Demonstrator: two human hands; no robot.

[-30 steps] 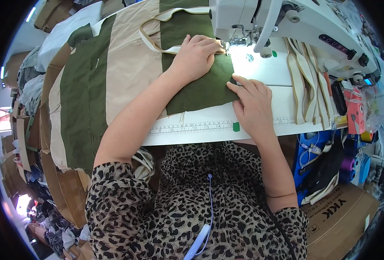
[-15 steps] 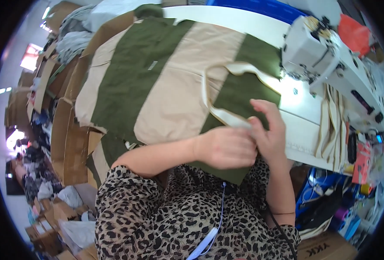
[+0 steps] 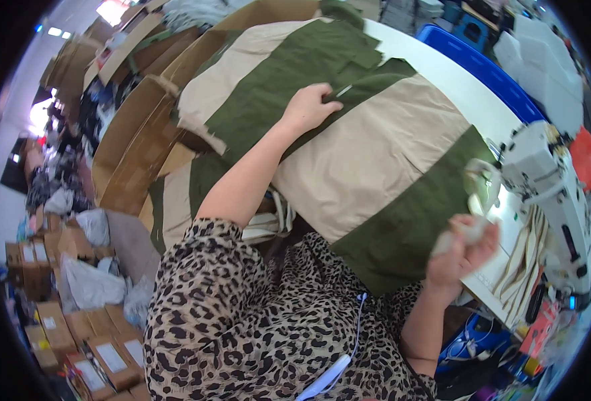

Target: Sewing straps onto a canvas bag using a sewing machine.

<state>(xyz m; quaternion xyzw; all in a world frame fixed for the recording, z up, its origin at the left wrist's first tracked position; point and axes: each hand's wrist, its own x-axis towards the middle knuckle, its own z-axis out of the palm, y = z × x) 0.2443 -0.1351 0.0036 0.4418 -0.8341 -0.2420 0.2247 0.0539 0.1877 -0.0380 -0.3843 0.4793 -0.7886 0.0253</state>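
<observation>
Striped green and beige fabric panels (image 3: 375,147) spread over the table and hang toward my lap. My left hand (image 3: 309,109) reaches across them, with thumb and fingers closed on the edge of a green panel (image 3: 269,87) beside a small white label. To the right, my right hand (image 3: 457,257) is raised, slightly blurred, with its fingers around a bunched white strip with tan edging (image 3: 481,184). The strip's upper part loops over the green fabric close to the sewing machine (image 3: 549,167).
More pale strips (image 3: 519,260) hang over the table's right side. Open cardboard (image 3: 125,157) stands along the left edge. A blue tray (image 3: 476,63) lies at the back. Piled boxes (image 3: 98,334) and plastic bags fill the floor at left. Striped material (image 3: 269,220) lies under my left forearm.
My hands have parted: the left moved up and away onto the green fabric, the right moved rightward with the strip. The view has turned, showing the machine lower and further right.
</observation>
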